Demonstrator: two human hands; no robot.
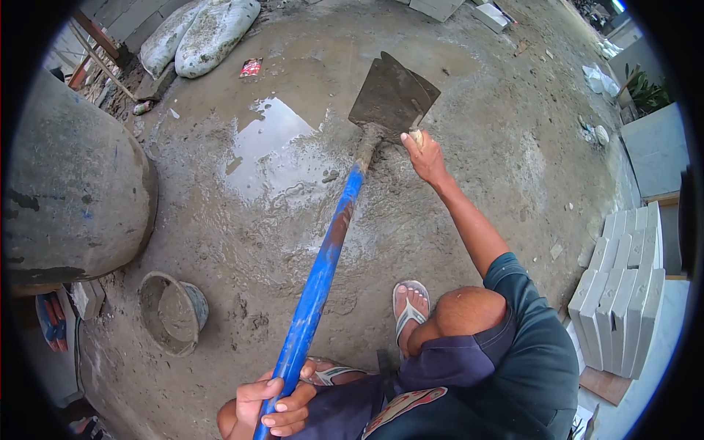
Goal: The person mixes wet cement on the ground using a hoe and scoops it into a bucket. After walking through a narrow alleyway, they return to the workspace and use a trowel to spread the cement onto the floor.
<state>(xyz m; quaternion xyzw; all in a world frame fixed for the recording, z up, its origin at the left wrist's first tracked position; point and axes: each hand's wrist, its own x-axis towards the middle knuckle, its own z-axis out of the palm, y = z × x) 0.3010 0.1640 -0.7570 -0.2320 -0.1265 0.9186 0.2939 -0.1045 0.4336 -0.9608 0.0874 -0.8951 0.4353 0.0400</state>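
Observation:
My left hand is wrapped round the lower end of a shovel's blue handle, close to my body. The handle runs up and away to a flat, mud-coated shovel blade. In my right hand, at the end of an outstretched arm, is the short light handle of a trowel. The trowel's blade lies against the right side of the shovel blade; their overlap hides part of its outline. Wet grey cement sticks around the shovel's socket.
A puddle lies on the muddy floor. To the left stand a large grey drum and a bucket with grey mix inside. Filled sacks lie at the back; stacked grey blocks stand at right.

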